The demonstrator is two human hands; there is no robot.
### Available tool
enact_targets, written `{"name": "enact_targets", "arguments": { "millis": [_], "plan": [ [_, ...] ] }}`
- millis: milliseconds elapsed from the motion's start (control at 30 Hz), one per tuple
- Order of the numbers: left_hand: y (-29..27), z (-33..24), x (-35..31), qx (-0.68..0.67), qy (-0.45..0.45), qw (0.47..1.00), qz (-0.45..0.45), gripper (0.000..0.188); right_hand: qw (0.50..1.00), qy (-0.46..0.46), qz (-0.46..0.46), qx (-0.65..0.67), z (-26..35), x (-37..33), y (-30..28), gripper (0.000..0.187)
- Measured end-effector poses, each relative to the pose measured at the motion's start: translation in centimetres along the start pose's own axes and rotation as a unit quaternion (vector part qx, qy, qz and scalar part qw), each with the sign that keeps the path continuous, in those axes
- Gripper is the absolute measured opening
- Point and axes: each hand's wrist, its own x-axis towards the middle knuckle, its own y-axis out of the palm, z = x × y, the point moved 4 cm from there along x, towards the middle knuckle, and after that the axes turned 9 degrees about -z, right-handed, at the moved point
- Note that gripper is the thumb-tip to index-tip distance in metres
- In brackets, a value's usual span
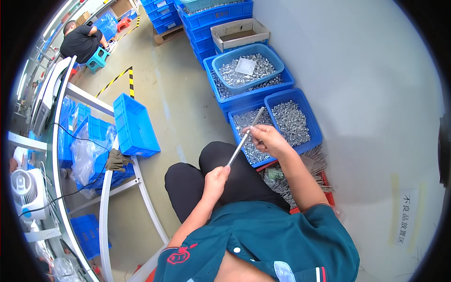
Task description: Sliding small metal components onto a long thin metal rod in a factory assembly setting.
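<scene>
A long, thin silver metal rod [238, 149] slants up and away over my lap. My left hand [216, 182] is closed around its near end. Higher up, my right hand [267, 140] pinches it between thumb and fingertips; whether a small part sits there too is too small to tell. Beyond the rod's far tip are blue bins of small silver metal parts: one bin [252, 160] partly behind my right hand, and a smaller tray [315, 136] to its right. More thin rods [315, 162] lie in a red crate beneath my right forearm.
Stacked blue crates [206, 33] rise along the wall, with a light-blue basket [281, 63] of parts on the nearer stack. To the left stand a workbench frame [104, 221], an empty blue crate [136, 126] and a white fan [26, 188]. A person [81, 44] sits on a stool far left.
</scene>
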Motion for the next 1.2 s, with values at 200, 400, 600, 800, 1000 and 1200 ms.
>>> {"name": "enact_targets", "arguments": {
  "millis": [200, 400, 600, 800, 1000, 1200],
  "plan": [
    [-0.4, 0.6, 0.2, -0.020, -0.042, 0.999, 0.014, 0.040, 0.951, 0.144, 0.018, 0.274, -3.5, 1.9, -2.7, 0.027],
    [-0.8, 1.0, -0.1, -0.028, -0.056, 0.998, 0.003, 0.039, 0.931, 0.140, -0.112, 0.319, -6.1, 3.6, -5.6, 0.019],
    [-1.2, 1.4, -0.7, 0.022, -0.013, 1.000, -0.001, 0.040, 0.922, 0.116, -0.026, 0.369, -5.1, 3.7, -5.4, 0.018],
    [-1.6, 1.1, -1.5, 0.081, 0.022, 0.996, -0.013, 0.039, 0.908, 0.109, -0.020, 0.404, -3.3, 3.5, -4.8, 0.025],
    [-1.5, 1.2, -1.8, 0.089, 0.032, 0.995, -0.012, 0.040, 0.924, 0.105, 0.008, 0.368, -1.6, 3.1, -4.8, 0.027],
    [-1.5, 1.5, -1.6, 0.096, 0.045, 0.994, -0.019, 0.041, 0.971, 0.079, -0.008, 0.223, 0.0, 2.7, -4.1, 0.026]
  ]
}}
